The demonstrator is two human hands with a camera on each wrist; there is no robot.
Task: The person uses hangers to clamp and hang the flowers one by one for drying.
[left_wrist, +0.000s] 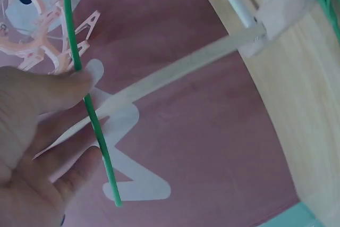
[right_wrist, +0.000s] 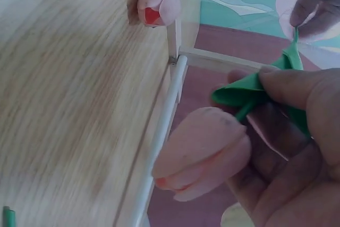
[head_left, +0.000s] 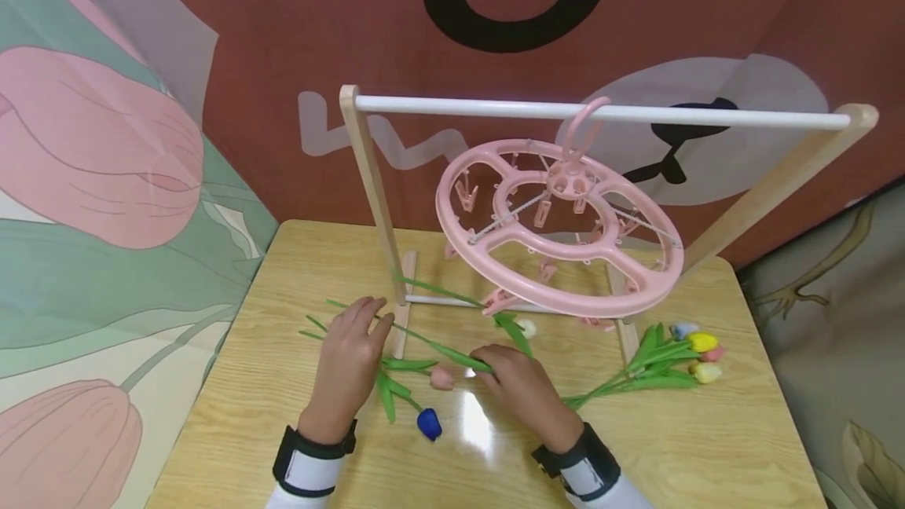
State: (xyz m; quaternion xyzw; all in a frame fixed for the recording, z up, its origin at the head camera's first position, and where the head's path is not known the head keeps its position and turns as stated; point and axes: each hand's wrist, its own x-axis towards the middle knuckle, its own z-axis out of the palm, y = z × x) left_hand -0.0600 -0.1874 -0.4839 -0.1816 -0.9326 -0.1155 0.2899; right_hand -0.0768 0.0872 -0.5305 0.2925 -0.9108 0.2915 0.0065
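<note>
A green stem (left_wrist: 101, 136) is pinched between the thumb and fingers of my left hand (left_wrist: 42, 131), its cut end sticking out past them. At the other end, my right hand (right_wrist: 292, 131) grips the green leaves (right_wrist: 247, 91) just behind a pink tulip head (right_wrist: 204, 152). The head view has my left hand (head_left: 349, 360) and right hand (head_left: 526, 391) at either end of this flower, above the table; its bloom is hidden there. Below them lie another pink tulip (head_left: 441, 377) and a blue tulip (head_left: 429, 423).
A wooden stand with a white bar (head_left: 459, 107) holds a pink round clip hanger (head_left: 495, 258). Under it is a white tulip (head_left: 526, 327). Several tulips (head_left: 657, 364) lie bunched at the right of the table (head_left: 679, 446). Patterned cloth hangs behind.
</note>
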